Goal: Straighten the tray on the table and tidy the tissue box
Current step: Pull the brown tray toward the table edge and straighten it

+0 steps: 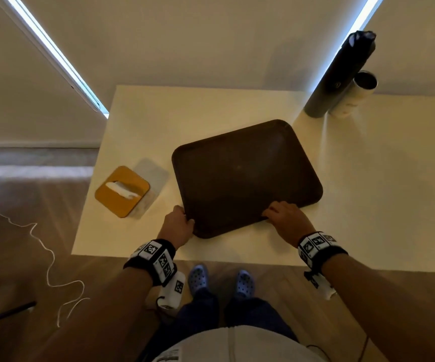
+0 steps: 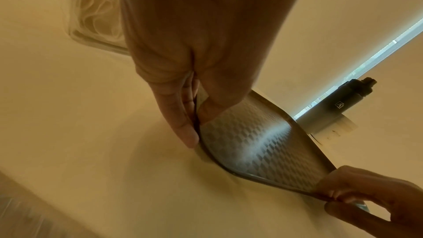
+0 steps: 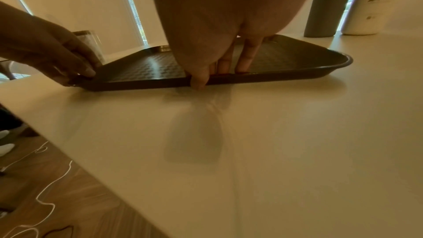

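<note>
A dark brown tray [image 1: 245, 176] lies skewed on the white table [image 1: 368, 205], its near edge slanting up to the right. My left hand [image 1: 182, 223] pinches the tray's near left corner [image 2: 206, 129], thumb inside the rim, fingers outside. My right hand [image 1: 283, 215] grips the near rim [image 3: 274, 77], fingers lying inside the tray, thumb on the outer edge. A clear tissue box [image 1: 138, 189] with a yellow lid [image 1: 122, 192] and a tissue [image 1: 122, 190] poking out stands left of the tray, also turned askew.
A tall dark grey bottle [image 1: 339, 77] and a white tumbler [image 1: 354, 95] stand at the table's far right, beyond the tray. A white cord [image 1: 46, 257] trails over the wooden floor on the left. The table's near edge [image 1: 211, 258] is close to my wrists.
</note>
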Tool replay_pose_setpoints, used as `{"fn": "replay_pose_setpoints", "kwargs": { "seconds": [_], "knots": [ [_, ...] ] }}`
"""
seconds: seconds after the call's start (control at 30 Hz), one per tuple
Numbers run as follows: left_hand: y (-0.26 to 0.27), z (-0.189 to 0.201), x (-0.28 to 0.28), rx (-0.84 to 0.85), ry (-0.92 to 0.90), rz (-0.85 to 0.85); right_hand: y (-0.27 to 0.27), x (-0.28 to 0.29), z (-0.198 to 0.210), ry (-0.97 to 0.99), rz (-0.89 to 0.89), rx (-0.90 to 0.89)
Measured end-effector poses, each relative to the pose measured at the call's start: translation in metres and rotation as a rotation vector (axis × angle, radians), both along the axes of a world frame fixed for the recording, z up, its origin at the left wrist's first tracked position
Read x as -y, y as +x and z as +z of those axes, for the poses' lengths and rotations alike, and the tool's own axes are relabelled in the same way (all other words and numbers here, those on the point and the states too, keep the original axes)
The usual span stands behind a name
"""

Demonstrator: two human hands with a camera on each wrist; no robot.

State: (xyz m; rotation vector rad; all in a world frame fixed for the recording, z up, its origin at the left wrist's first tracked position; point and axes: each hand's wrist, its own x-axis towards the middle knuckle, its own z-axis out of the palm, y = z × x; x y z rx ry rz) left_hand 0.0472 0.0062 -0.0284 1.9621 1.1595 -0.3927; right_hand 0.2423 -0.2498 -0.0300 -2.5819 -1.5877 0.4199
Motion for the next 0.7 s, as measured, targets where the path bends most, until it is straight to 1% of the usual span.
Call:
{"fn": "replay_pose_setpoints", "kwargs": {
  "seconds": [0.2, 0.33, 0.53, 0.7],
  "knots": [
    [0.022, 0.013, -0.027, 0.017, 0.035, -0.011, -0.002, -0.023, 0.002, 0.013, -0.031, 0.015],
    [0.034, 0.012, -0.044, 0.044, 0.090, -0.075, 0.002, -0.041, -0.005, 0.000, -0.081, 0.014],
    [0.059, 0.010, -0.071, 0.054, 0.149, -0.095, 0.018, -0.074, -0.008, -0.007, -0.113, 0.013],
    [0.086, 0.012, -0.091, 0.081, 0.158, -0.069, 0.043, -0.095, -0.011, 0.000, -0.106, 0.012]
  ]
}}
